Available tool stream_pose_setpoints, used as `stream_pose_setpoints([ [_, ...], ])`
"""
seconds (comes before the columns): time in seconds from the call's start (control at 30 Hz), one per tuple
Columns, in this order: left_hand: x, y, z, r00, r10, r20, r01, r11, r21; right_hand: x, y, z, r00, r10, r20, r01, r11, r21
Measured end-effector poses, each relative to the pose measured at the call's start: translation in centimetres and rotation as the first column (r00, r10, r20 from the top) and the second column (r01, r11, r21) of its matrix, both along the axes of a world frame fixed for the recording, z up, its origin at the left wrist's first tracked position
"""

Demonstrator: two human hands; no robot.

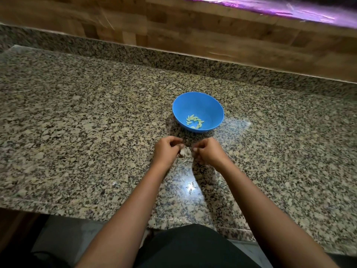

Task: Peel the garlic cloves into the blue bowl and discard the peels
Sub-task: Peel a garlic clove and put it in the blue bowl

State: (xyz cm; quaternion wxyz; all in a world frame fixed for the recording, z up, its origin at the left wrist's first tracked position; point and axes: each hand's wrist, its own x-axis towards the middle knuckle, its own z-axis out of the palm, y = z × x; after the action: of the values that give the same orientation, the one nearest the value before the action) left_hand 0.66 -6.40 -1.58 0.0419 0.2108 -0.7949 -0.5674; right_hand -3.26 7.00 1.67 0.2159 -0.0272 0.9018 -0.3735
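Garlic peels (185, 151) sat bunched between two hands on the speckled granite counter (77, 117).

Nearest the camera, both bare forearms reached forward over the counter edge. The left hand (166, 149) had its fingers curled round the pale papery bunch, and the right hand (207, 150) pinched at the bunch's other side with bent fingertips. Just beyond the hands stood the blue bowl (199, 105), upright on the counter, with a small cluster of peeled garlic cloves (194, 122) lying in its bottom. Farther back ran a wooden wall (193, 29).

bare forearms, dark garment (193, 246)
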Motion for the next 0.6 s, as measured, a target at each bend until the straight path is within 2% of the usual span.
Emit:
stream_pose_setpoints([
  [0.23, 1.8, -0.1, 0.0, 0.993, 0.085, -0.08, -0.085, 0.996, 0.006, 1.8, 0.5, -0.4, 0.995, 0.002, -0.101, -0.002, 1.0, 0.005],
  [0.33, 2.8, -0.2, -0.2, 0.991, 0.093, -0.097, -0.09, 0.995, 0.029, 2.8, 0.4, -0.2, 0.997, 0.015, -0.074, -0.02, 0.998, -0.055],
  [0.43, 3.4, -0.4, -0.3, 0.994, 0.067, -0.082, -0.063, 0.997, 0.055, 4.0, -0.3, -0.4, 0.985, 0.17, -0.035, -0.171, 0.984, -0.046],
  [0.53, 4.0, -0.5, -0.7, 0.993, 0.076, -0.089, -0.069, 0.994, 0.087, 4.5, -0.8, -1.0, 0.921, 0.356, -0.158, -0.347, 0.934, 0.084],
  [0.6, 4.3, -0.5, -0.9, 0.993, 0.081, -0.085, -0.075, 0.994, 0.078, 4.5, -0.8, -1.2, 0.867, 0.433, -0.245, -0.399, 0.899, 0.18],
])
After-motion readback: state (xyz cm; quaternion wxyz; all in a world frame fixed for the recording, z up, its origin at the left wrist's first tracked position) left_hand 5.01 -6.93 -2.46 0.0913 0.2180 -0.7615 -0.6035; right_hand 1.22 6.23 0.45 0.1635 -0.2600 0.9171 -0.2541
